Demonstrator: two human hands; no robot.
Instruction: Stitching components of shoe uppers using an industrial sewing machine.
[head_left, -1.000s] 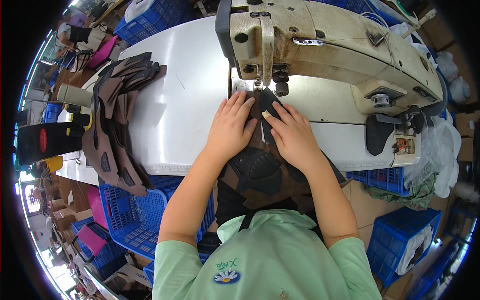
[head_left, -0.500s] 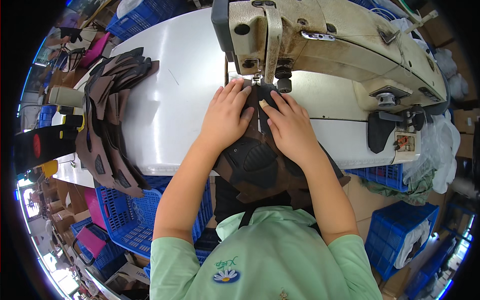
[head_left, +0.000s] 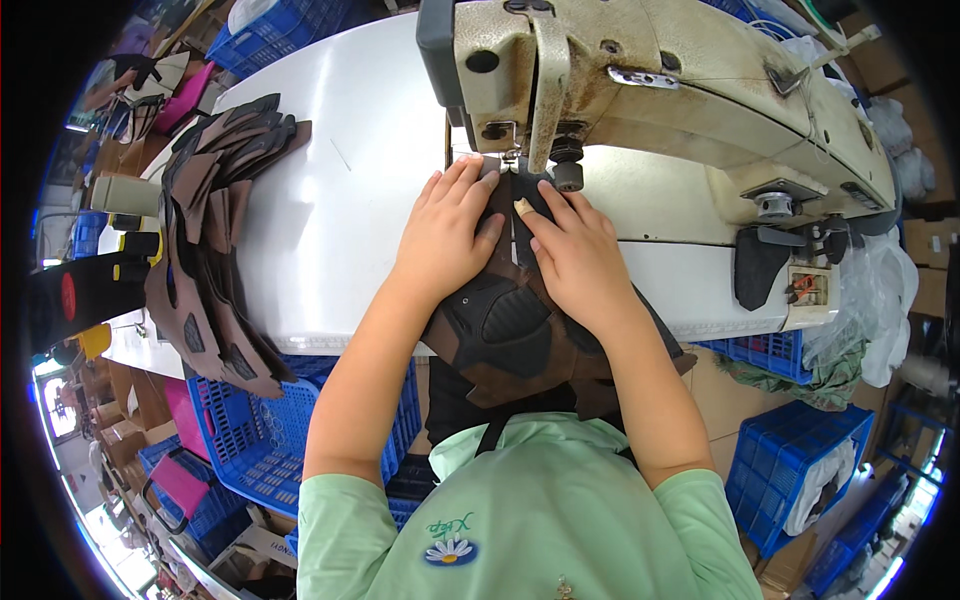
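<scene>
Below the needle area of the sewing machine [head_left: 630, 90] lies a dark brown and black shoe-upper piece [head_left: 516, 315]. Its narrow far end reaches the presser foot [head_left: 510, 158], and its wider part hangs over the table's near edge. On the piece's left side rests my left hand [head_left: 455, 220], fingers stretched forward, tips just left of the presser foot. My right hand [head_left: 575, 245] lies flat on the right side, fingers spread, with a pale wrap on one fingertip. Between the hands runs a narrow gap in the piece. The needle tip is too small to make out.
A pile of brown and black cut pieces [head_left: 215, 220] lies on the table's left end. A blue crate [head_left: 265, 440] stands below it. Another blue crate [head_left: 790, 470] sits at lower right, and clear plastic bags [head_left: 870, 300] hang by the table's right end.
The whole picture has shifted slightly left. Both hands keep nearly the same place on the piece beside the presser foot.
</scene>
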